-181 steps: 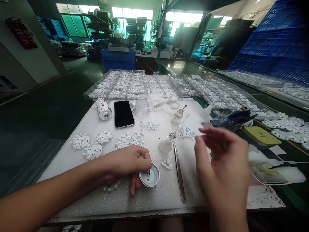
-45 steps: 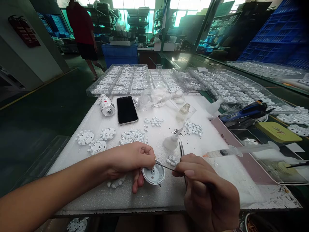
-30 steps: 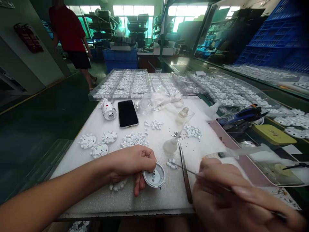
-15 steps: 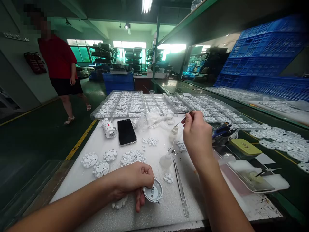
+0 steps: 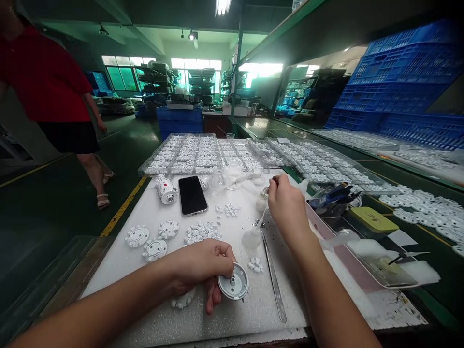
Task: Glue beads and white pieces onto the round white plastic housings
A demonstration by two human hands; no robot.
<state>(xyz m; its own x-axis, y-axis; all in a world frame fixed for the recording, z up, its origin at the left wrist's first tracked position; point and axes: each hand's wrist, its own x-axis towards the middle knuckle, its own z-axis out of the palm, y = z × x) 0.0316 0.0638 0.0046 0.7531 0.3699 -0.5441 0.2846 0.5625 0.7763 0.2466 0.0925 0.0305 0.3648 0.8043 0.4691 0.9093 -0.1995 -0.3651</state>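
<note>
White round part (image 5: 237,286) is in my left hand's (image 5: 206,263) grip, left of the tweezers (image 5: 273,280); my right hand (image 5: 288,203) pinches narrowly beyond them, contents unclear. Leftward, three studded discs (image 5: 155,249) look finished; loose pieces (image 5: 203,232) seem unused.

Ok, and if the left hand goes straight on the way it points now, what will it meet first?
Probably the small pile of white pieces, just past the round white part that the left hand holds. The hand's height is unclear, so it may pass above them.
</note>
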